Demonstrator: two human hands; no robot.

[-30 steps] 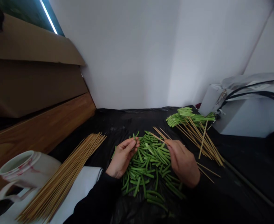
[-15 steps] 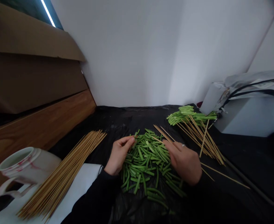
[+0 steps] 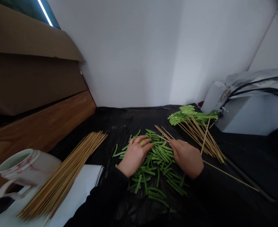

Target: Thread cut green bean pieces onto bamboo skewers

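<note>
Now our left hand point(image 3: 136, 154) lies over the middle of the heap of cut green stalks point(image 3: 162, 154), where half a second ago it stood at the heap's left edge with thumb and finger pinched round a single piece. For the work, we judge, this means that the left fingers are back among the loose pieces instead of holding one up. They are bent, tips pointing right and down into the heap, and we cannot tell whether they grip anything, since the hand's back hides what is under them. Green pieces show just beside those fingertips and between our two hands. Our right hand point(image 3: 187, 159) has hardly moved: thumb and forefinger are closed on a thin bamboo stick point(image 3: 162, 138), whose front end points left above the heap, short of the left fingers. The part we see in front of the grip looks bare. A few other sticks point(image 3: 161, 131) lie close by that end; farther back on the right, the stacked green stalks point(image 3: 186, 111) sit next to more bamboo sticks on the black sheet point(image 3: 127, 121).
</note>
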